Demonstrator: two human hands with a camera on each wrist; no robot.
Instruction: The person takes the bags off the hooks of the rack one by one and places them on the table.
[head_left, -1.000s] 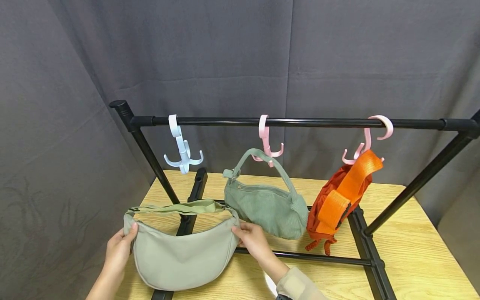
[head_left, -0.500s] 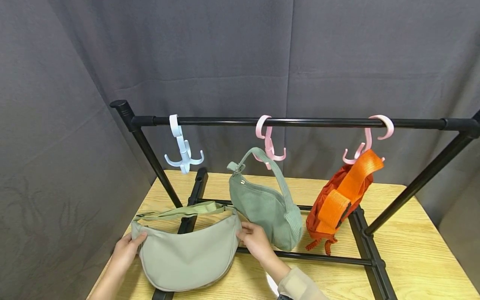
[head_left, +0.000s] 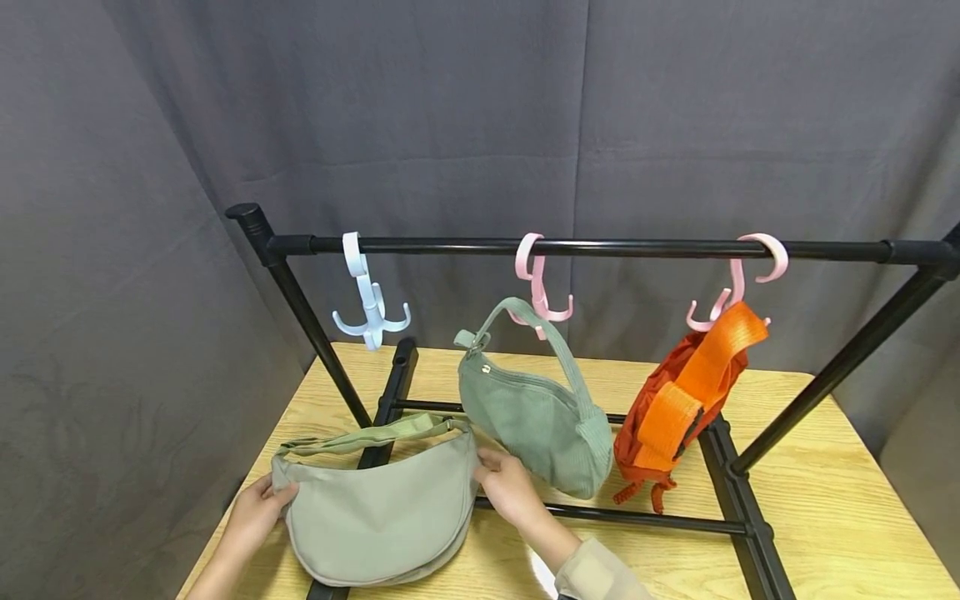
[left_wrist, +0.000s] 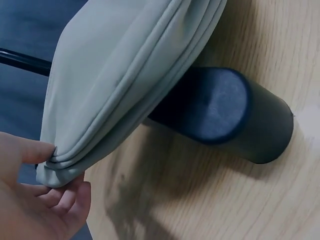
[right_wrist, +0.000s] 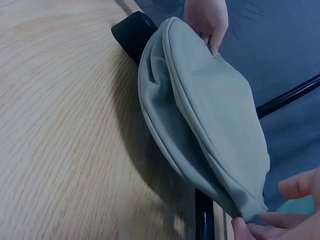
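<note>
A pale grey-green crescent shoulder bag (head_left: pixel 378 517) is held between the two hands at the rack's left foot, its yellow-green strap (head_left: pixel 367 433) lying along the top. At its left end, the left hand (head_left: pixel 251 512) pinches the corner; in the left wrist view thumb (left_wrist: pixel 37 151) and curled fingers grip folded fabric. The right hand (head_left: pixel 510 487) holds the opposite end, with fingertips (right_wrist: pixel 241 228) at the bag's tip in the right wrist view. Close behind the right hand hangs a green corduroy handbag (head_left: pixel 532 408), its handle over a pink hook (head_left: pixel 542 287).
A black rack bar (head_left: pixel 637 248) spans above the bags. From it hang a light blue multi-prong hook (head_left: pixel 371 304) at left and another pink hook (head_left: pixel 737 279) holding an orange-red bag (head_left: pixel 678 400). The rack's base bars (head_left: pixel 615 515) cross the wooden table (head_left: pixel 832 508).
The left hand and the shoulder bag's left end have shifted right and slightly down. The green handbag and its pink hook have turned a little. The right hand has barely moved.
</note>
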